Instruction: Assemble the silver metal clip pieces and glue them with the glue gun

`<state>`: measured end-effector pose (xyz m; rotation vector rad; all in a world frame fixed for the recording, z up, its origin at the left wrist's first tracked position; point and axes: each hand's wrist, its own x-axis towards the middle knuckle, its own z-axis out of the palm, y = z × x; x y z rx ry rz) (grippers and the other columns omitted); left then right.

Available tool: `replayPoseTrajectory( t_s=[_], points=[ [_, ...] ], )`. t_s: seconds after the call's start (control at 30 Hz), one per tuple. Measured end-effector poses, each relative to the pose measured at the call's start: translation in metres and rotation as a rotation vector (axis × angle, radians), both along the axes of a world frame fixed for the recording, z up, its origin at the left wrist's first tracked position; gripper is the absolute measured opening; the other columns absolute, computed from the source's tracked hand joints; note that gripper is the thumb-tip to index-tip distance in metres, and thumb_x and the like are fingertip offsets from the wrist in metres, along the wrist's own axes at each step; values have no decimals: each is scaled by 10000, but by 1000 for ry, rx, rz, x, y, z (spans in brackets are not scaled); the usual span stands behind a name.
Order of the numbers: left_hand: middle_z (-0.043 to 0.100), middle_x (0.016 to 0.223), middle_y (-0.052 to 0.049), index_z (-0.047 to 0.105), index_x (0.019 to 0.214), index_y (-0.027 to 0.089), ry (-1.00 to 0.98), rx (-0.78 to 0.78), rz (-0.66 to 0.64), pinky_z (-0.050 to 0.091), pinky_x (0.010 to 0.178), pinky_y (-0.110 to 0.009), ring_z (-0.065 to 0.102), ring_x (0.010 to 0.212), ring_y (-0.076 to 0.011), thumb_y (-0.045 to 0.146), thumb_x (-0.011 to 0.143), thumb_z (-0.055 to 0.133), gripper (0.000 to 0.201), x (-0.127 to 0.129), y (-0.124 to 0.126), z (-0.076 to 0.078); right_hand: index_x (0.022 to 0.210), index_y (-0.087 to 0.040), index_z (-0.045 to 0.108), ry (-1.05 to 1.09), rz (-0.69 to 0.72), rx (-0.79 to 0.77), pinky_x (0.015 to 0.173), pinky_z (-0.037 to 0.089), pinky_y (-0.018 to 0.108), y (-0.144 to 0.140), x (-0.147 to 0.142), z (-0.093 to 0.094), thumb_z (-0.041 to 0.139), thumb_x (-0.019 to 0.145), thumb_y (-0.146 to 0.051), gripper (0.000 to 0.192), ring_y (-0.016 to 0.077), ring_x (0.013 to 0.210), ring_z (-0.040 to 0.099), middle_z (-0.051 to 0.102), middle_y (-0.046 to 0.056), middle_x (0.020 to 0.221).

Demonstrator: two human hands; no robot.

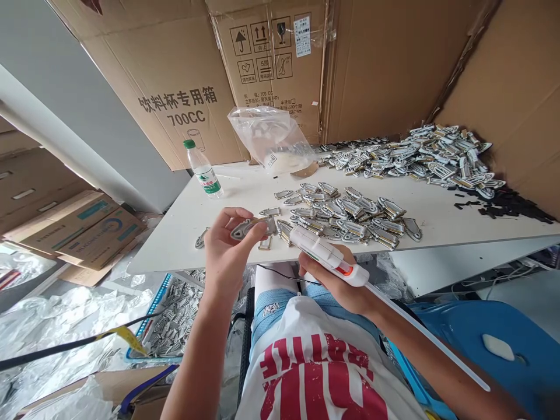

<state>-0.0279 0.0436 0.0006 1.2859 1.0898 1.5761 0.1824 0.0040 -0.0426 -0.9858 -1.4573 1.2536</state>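
Closest in, a white shirt (324, 373) with red print fills the bottom of the view, with blue shorts (280, 303) just beyond it. Right of the shirt sits a blue stool (481, 326).

Just short of the desk (437, 204) edge, the right hand (341, 286) is closed around a white glue gun (326, 255), whose nozzle end points up-left toward the desk; a clear glue stick (429, 335) trails from its back end down to the right. A black cord (284, 274) runs under the gun.

Left of the gun, the left hand (225, 248) pinches a silver badge (254, 226) between thumb and fingers, holding it over the desk edge, close to the gun's tip.

On the desk just past the hands lies a pile of badges (350, 213). Farther back and right is a bigger heap (420, 154), with black bits (507, 204) beside it at the right edge. Left of the near pile stands a water bottle (203, 169) with a green cap. Behind the pile sits a clear bag (273, 137).

Below the desk at left, a tray (175, 318) holds more badges. Cardboard boxes (184, 81) wall in the desk at the back.
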Motion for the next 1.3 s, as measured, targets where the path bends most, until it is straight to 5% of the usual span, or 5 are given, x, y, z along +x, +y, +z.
replayPoseTrajectory(
  t_s=[0.37, 0.83, 1.3],
  points=[
    [805, 1018, -61, 831, 979, 225, 148, 32, 8, 690, 898, -347, 785, 998, -223, 309, 831, 941, 202, -1, 0, -3, 741, -234, 720, -53, -59, 73, 707, 519, 325, 0, 0, 1, 709, 1014, -507, 386, 211, 733, 652, 716, 23, 764],
    [845, 984, -69, 858, 1155, 213, 112, -57, -66, 704, 811, -314, 805, 867, -194, 271, 821, 943, 349, 0, -2, -2, 733, -231, 674, -74, -51, 86, 678, 519, 320, 1, -4, -5, 695, 1019, -551, 429, 209, 708, 632, 693, 18, 750],
    [833, 982, -64, 830, 1081, 225, 141, -42, -107, 710, 807, -341, 804, 899, -217, 280, 822, 925, 281, 2, -6, 3, 706, -228, 520, -116, -73, 110, 629, 379, 308, 0, -4, -7, 652, 1051, -552, 492, 163, 645, 464, 531, -28, 688]
  ],
)
